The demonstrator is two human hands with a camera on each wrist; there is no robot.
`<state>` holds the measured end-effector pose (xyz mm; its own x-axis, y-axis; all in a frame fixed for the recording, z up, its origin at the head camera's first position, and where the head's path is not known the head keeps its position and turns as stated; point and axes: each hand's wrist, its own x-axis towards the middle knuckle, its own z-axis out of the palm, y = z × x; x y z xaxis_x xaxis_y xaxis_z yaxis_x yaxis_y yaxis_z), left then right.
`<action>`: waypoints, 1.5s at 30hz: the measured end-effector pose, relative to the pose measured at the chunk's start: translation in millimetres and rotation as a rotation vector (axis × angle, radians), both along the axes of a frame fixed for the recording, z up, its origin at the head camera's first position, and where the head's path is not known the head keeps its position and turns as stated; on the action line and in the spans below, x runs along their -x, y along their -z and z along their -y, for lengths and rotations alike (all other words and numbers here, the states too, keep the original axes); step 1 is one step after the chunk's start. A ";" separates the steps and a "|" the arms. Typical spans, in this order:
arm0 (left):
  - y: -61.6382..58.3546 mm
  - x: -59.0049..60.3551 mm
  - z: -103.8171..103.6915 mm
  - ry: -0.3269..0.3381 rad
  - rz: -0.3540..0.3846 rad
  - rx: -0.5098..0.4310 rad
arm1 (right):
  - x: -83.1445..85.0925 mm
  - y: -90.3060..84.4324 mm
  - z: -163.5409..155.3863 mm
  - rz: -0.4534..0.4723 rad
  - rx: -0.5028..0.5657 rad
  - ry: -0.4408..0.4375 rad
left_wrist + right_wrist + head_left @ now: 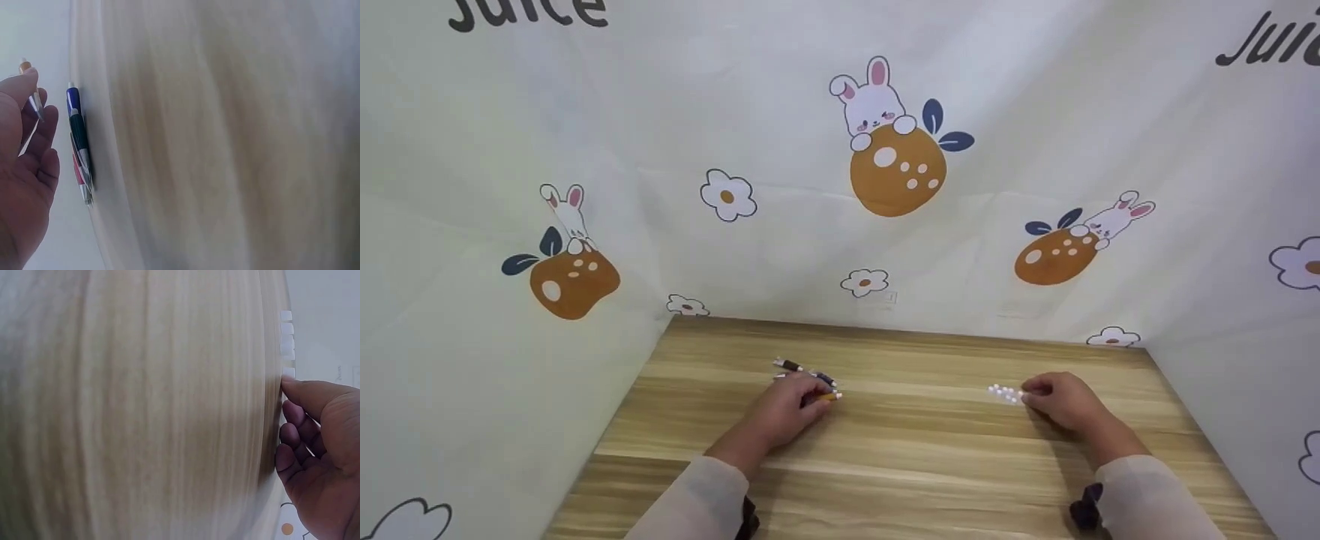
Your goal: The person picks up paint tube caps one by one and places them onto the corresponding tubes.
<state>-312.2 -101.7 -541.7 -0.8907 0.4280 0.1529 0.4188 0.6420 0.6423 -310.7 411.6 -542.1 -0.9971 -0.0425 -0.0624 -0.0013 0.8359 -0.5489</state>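
My left hand point(793, 403) pinches an orange pen point(24, 66) between thumb and fingers, its silver tip angled downward in the left wrist view. Just beyond that hand lie several more pens: a blue pen point(73, 98), a dark green pen point(79, 132) and a red pen point(77, 169), partly overlapping on the table. At the right, my right hand point(1063, 399) has its thumb and fingertips around a small white piece point(288, 372) at the near end of a group of small white cylinder-like pieces point(1001, 391). The other fingers of this hand are bent, close over the tabletop.
The wood-grain table point(915, 450) meets a pale cloth backdrop point(780, 255) printed with rabbits, oranges and flowers at the back and both sides. A dark device point(1086, 508) sits at the right wrist, beside the sleeve point(1155, 495).
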 end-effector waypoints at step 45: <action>-39.5 0.3 -64.0 -0.132 -0.237 -0.263 | -1.6 -77.7 105.1 -0.271 0.326 0.013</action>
